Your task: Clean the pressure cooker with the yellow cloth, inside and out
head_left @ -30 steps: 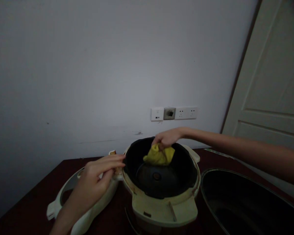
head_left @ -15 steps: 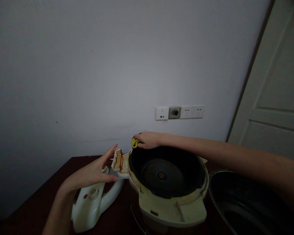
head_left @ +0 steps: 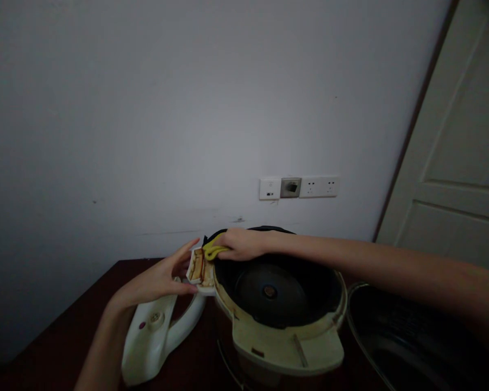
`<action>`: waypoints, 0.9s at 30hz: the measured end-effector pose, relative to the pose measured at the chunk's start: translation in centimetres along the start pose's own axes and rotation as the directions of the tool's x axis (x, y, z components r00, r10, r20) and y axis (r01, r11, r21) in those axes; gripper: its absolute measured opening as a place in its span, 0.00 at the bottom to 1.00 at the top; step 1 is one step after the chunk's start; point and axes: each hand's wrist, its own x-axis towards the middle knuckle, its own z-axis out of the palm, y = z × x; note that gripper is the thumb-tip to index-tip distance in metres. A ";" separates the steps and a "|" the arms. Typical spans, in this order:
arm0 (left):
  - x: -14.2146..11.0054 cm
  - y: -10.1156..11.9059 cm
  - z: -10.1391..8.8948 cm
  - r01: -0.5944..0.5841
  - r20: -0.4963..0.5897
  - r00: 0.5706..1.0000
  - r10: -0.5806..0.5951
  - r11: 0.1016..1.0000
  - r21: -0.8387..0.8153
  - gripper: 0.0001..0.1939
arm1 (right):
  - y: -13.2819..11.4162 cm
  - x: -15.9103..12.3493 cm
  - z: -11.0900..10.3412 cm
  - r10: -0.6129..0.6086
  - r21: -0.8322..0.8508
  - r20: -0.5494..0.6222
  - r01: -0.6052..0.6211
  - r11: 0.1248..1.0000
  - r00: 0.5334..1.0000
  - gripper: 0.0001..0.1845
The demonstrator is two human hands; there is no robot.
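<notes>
A rice cooker body [head_left: 287,350] stands on the table, its cream rim stained and its dark inside showing a round heating plate [head_left: 269,296]. My right hand [head_left: 243,244] is closed on a folded yellow cloth [head_left: 214,248], pressed to the rim's far left, beside the hinge. A small brown-stained flap [head_left: 196,266] stands up at that hinge. Around its outer side is my left hand [head_left: 163,277], fingers and thumb apart, the thumb tip at the flap's lower edge; some fingers are hidden behind it. Below that hand lies a white plastic lid part with a curved handle [head_left: 150,339].
A dark inner pot [head_left: 407,342] sits to the right of the cooker, under my right forearm. Behind the dark red table [head_left: 85,309] rises a pale wall with sockets [head_left: 299,188]. A white door [head_left: 460,163] is at the right.
My right hand has moved the yellow cloth left and down along the rim to the hinge. My left hand has shifted slightly right, closer about the flap.
</notes>
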 end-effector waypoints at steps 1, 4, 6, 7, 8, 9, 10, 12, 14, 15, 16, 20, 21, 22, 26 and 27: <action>0.0 0.1 0.0 0.013 0.000 1.000 -0.013 1.000 -0.017 0.52 | -0.7 0.1 -0.1 -0.018 -0.040 0.018 0.019 0.999 1.000 0.10; -0.2 0.5 -0.1 0.049 -0.013 0.999 -0.049 0.998 -0.046 0.51 | -2.6 0.2 -0.4 -0.012 -0.202 0.073 0.027 0.979 0.997 0.12; -0.2 0.6 -0.1 0.055 -0.020 0.998 -0.056 0.997 -0.054 0.50 | -3.3 0.1 -0.5 -0.012 -0.281 0.094 0.038 0.959 0.996 0.12; -0.2 0.7 -0.1 0.056 -0.022 0.998 -0.057 0.997 -0.054 0.50 | -3.6 0.1 -0.5 -0.023 -0.313 0.096 0.052 0.948 0.995 0.12; -0.2 0.7 -0.1 0.056 -0.027 0.998 -0.058 0.997 -0.050 0.50 | -3.8 0.0 -0.5 -0.041 -0.340 0.095 0.071 0.938 0.995 0.13; -0.2 0.7 -0.1 0.057 -0.033 0.998 -0.058 0.998 -0.042 0.50 | -4.1 -0.1 -0.4 -0.061 -0.363 0.093 0.090 0.928 0.994 0.13; -0.2 0.6 -0.1 0.057 -0.036 0.998 -0.058 0.998 -0.030 0.51 | -4.3 -0.2 -0.3 -0.084 -0.379 0.091 0.113 0.918 0.992 0.13; -0.2 0.5 -0.2 0.049 -0.039 0.998 -0.049 0.999 -0.001 0.50 | -4.9 -0.5 -0.2 -0.145 -0.391 0.083 0.166 0.905 0.986 0.13; -0.2 0.5 -0.3 0.038 -0.047 0.998 -0.037 0.999 0.037 0.48 | -5.6 -0.7 -0.2 -0.189 -0.391 0.084 0.207 0.897 0.978 0.13; -0.3 0.5 -0.3 0.035 -0.051 0.998 -0.032 0.998 0.058 0.48 | -6.0 -0.9 -0.2 -0.197 -0.392 0.097 0.220 0.893 0.976 0.13; -0.3 0.5 -0.3 0.033 -0.055 0.998 -0.029 0.996 0.077 0.47 | -6.4 -1.0 -0.3 -0.196 -0.393 0.117 0.226 0.891 0.974 0.13; -0.5 0.8 -0.2 0.038 -0.071 0.997 -0.030 0.994 0.105 0.46 | -7.7 -1.8 -0.6 -0.194 -0.383 0.181 0.250 0.889 0.964 0.14; -0.5 0.9 -0.1 0.035 -0.074 0.997 -0.028 0.994 0.102 0.46 | -7.9 -2.1 -0.6 -0.202 -0.376 0.183 0.259 0.890 0.962 0.14; -0.6 1.0 -0.1 0.034 -0.076 0.997 -0.027 0.994 0.099 0.46 | -8.1 -2.3 -0.6 -0.214 -0.367 0.182 0.268 0.891 0.960 0.14; -0.8 1.4 0.1 0.054 -0.074 0.996 -0.047 0.994 0.097 0.46 | -9.2 -3.2 -0.9 -0.282 -0.278 0.185 0.325 0.904 0.942 0.13; -0.8 1.4 0.1 0.059 -0.072 0.996 -0.052 0.994 0.096 0.46 | -9.4 -3.4 -1.3 -0.302 -0.236 0.184 0.341 0.910 0.935 0.12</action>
